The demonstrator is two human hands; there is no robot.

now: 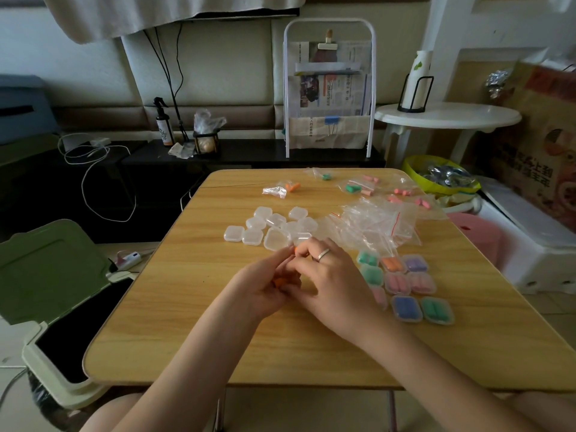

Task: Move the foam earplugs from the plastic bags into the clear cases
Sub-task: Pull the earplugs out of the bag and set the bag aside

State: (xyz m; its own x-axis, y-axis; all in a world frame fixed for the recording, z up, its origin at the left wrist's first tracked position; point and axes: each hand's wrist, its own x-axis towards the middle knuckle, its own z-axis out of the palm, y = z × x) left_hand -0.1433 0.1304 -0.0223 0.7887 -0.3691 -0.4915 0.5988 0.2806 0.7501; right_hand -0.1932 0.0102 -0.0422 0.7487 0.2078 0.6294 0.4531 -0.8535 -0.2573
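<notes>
— Pinching small orange foam earplugs point(282, 280) in my left hand point(265, 289), above the middle of the wooden desk point(187, 322); my right hand point(330, 282) pinches another.

— How will they handle?

— Light and squashy, I'd judge; take them by the sides. The empty clear plastic cases point(268, 230) lie just beyond my fingers.

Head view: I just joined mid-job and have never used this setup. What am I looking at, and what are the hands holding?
No machine here: a person's bare hands, filmed from a camera on their head, looking down at a wooden table. The left hand and right hand meet over orange earplugs, fingers curled round them; any case is hidden. Beyond them lie empty clear cases and a heap of empty plastic bags. Filled cases sit to the right. Bags still holding earplugs lie at the far edge.
</notes>
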